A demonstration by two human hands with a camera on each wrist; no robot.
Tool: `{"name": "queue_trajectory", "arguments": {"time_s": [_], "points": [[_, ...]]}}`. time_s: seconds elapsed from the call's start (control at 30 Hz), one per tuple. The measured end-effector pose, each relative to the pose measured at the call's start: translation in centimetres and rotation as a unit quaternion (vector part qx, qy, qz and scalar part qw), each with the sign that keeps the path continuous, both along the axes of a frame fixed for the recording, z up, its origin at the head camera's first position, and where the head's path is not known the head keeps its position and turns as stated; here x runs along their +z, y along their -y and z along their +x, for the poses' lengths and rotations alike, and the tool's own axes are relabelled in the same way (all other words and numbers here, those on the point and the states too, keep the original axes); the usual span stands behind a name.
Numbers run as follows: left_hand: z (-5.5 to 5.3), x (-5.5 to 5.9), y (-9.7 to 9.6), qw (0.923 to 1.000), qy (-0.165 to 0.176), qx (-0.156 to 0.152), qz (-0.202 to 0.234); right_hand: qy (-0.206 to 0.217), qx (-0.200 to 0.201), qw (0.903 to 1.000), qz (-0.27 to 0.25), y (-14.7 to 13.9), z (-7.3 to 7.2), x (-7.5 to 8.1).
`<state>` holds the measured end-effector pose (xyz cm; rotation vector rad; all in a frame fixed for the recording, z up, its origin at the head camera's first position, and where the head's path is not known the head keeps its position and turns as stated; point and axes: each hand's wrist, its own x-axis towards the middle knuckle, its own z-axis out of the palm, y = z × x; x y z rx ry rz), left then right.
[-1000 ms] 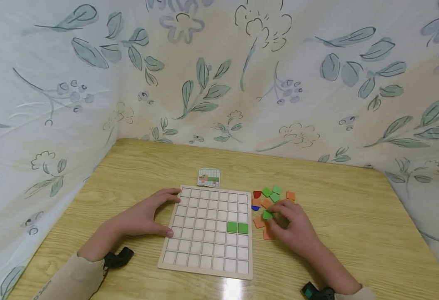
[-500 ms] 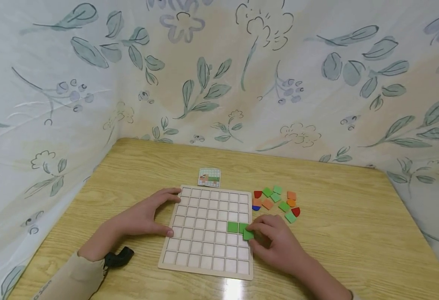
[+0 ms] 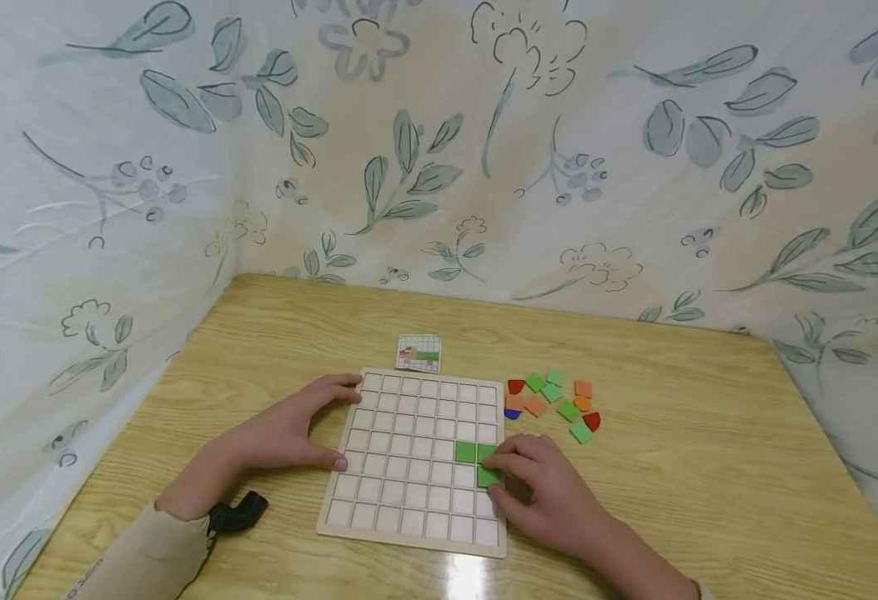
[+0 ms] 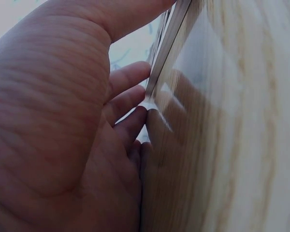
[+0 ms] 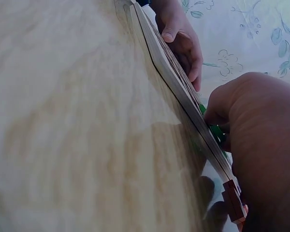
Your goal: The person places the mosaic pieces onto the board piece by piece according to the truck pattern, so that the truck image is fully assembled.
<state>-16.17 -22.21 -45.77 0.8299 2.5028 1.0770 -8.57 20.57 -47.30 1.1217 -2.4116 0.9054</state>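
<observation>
A wooden grid board (image 3: 408,542) lies on the table in the head view. My left hand (image 3: 281,429) rests at its left edge, fingers spread and thumb touching the frame. My right hand (image 3: 551,492) pinches a green square tile (image 3: 487,477) between thumb and fingers, at a cell by the board's right side. Just above that cell, two green tiles (image 3: 465,452) sit side by side in the grid, the right one partly covered by my fingers. In the right wrist view, green shows under my right hand (image 5: 261,125) at the board's edge.
Right of the board lie loose tiles: green (image 3: 534,382), orange (image 3: 535,406), red (image 3: 592,422) and a partly hidden blue piece (image 3: 512,414). Behind the board lies a small picture card (image 3: 418,353). A floral cloth (image 3: 439,192) hangs beyond the wooden table (image 3: 709,450).
My right hand has picked up a green tile from the loose pieces and carried it left onto the board, then slightly further into the cell. My left hand has stayed in place.
</observation>
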Motion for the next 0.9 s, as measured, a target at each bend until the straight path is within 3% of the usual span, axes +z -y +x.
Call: {"name": "queue_trajectory", "arguments": {"time_s": [0.27, 0.9], "points": [[0.04, 0.03, 0.04, 1.0000, -0.001, -0.002, 0.002, -0.017, 0.011, 0.9998, -0.002, 0.10, -0.04, -0.09], [-0.02, 0.05, 0.05, 1.0000, -0.007, -0.004, -0.001, -0.005, 0.012, 0.9999, 0.000, -0.02, 0.03, 0.17]]}}
